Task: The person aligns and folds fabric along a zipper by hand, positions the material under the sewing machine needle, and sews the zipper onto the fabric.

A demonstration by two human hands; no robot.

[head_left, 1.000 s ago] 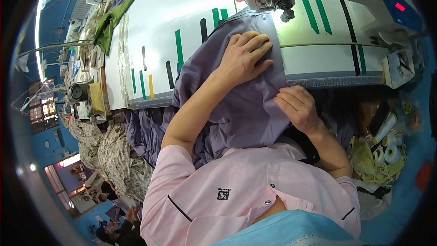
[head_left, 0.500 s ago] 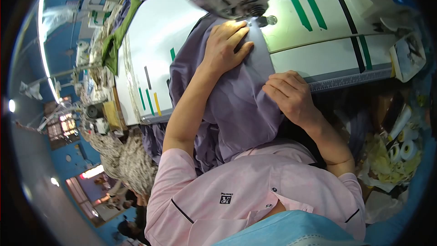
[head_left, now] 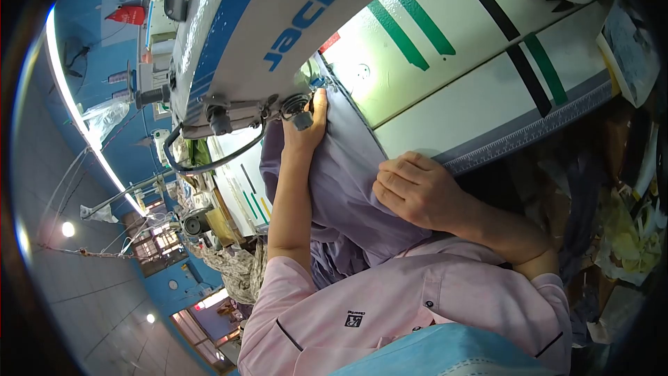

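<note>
A purple-grey fabric (head_left: 348, 160) runs from my lap up over the sewing machine's table to the needle area. On the fabric lies my left hand (head_left: 306, 129), flat, one digit stretched toward the presser foot (head_left: 317, 82); the machine head hides its other fingers. My right hand (head_left: 421, 191) is closed at the fabric's right edge, near the front of the table, with its fingers curled on the cloth. Above the left hand looms the white and blue sewing machine (head_left: 278, 21), its lamp lighting the needle area.
Green and black tape strips (head_left: 487, 3) mark the white table (head_left: 431, 111). Along its front edge runs a measuring scale (head_left: 536, 122). A black cable (head_left: 216, 165) loops left of the machine head. Plastic bags and scraps (head_left: 630, 237) lie low at the right.
The view has shifted and tilted, so the machine head looks larger and now covers most of my left hand's fingers. My right hand stays at the fabric's edge.
</note>
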